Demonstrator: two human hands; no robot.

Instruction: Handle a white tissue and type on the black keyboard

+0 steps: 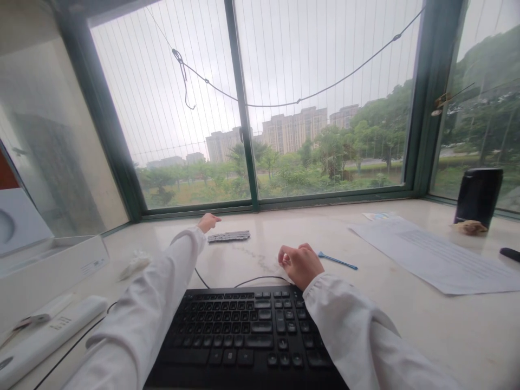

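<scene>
A black keyboard (244, 330) lies on the pale marble counter (398, 314) in front of me. My left hand (208, 221) reaches far forward, fingers curled, just left of a small grey strip of keys (228, 236); whether it holds anything is hidden. My right hand (299, 264) rests as a loose fist on the counter just beyond the keyboard's far right corner, with nothing visible in it. A thin blue stick (337, 261) lies just right of that hand. Both arms wear white sleeves.
A white box (49, 265) and a long white device (49, 336) sit at the left. Crumpled white paper (136, 264) lies near the left arm. Printed sheets (439, 257), a black cylinder (478, 196) and a dark pen tip (509, 253) are at the right. Windows stand behind.
</scene>
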